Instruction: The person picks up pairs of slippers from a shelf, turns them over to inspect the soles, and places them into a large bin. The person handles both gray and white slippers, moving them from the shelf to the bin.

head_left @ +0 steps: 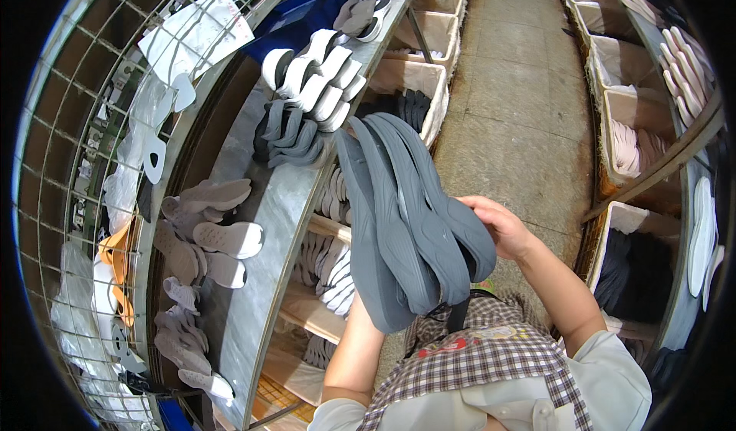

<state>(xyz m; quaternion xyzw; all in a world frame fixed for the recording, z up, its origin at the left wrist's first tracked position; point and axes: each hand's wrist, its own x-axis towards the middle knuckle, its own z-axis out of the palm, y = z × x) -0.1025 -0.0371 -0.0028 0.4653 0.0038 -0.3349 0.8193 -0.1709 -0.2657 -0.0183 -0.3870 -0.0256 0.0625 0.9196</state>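
Note:
Several dark grey shoe soles point(414, 224), overlapped in a stack, are held up in front of my body. My right hand point(498, 224) is closed on the right edge of the stack, its fingers partly behind the soles. The left forearm runs up to the lower left of the stack, where my left hand is hidden behind the soles. Just beyond the stack's upper left, more dark grey soles point(291, 136) lie on a metal shelf point(261, 278), with white soles point(318, 78) behind them.
Light grey soles point(203, 239) rest on the left shelf beside a wire mesh point(46, 155). Below it, lined bins point(326, 312) hold more soles. A blue crate point(299, 21) stands farther back. Across the aisle floor point(517, 101), lined bins point(613, 97) and a shelf with white insoles point(699, 231) line the right side.

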